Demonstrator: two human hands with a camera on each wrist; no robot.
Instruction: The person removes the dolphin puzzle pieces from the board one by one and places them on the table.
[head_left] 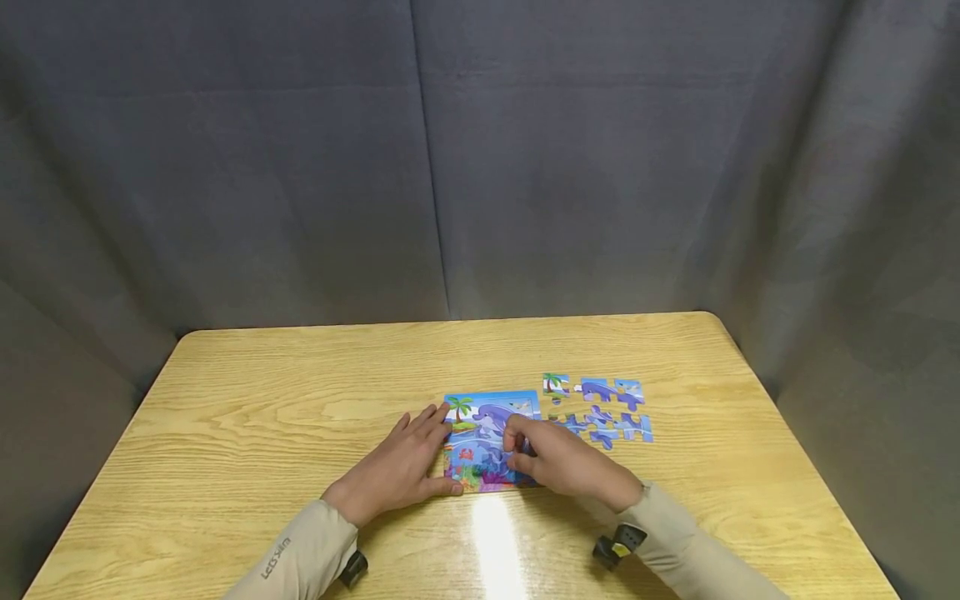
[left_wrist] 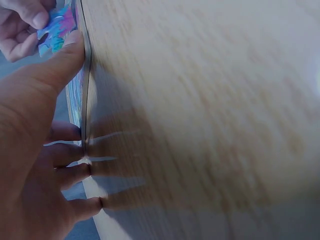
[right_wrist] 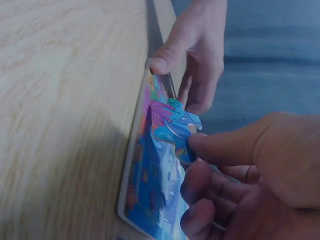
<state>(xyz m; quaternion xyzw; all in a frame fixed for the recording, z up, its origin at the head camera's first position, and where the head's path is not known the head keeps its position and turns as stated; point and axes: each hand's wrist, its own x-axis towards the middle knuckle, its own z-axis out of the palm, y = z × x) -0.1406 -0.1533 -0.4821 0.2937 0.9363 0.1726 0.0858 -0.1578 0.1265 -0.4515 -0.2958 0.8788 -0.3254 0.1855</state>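
Observation:
A jigsaw tray (head_left: 491, 397) with a dolphin, a palm tree and a crab on it lies flat on the table. My right hand (head_left: 558, 458) is over the tray's right side and pinches a jigsaw piece (right_wrist: 172, 122) between thumb and fingers. Pink and teal coral colours the piece, which is tilted above the tray in the right wrist view. At the tray's left edge rests my left hand (head_left: 405, 462), fingers extended, with its thumb at the near left corner. The right hand covers part of the tray in the head view.
Several partly joined jigsaw pieces (head_left: 600, 388) lie right of the tray in two rows, showing a dolphin and a palm tree. The wooden table (head_left: 300, 392) reaches back to a grey curtain (head_left: 300, 167) that also hangs along both sides.

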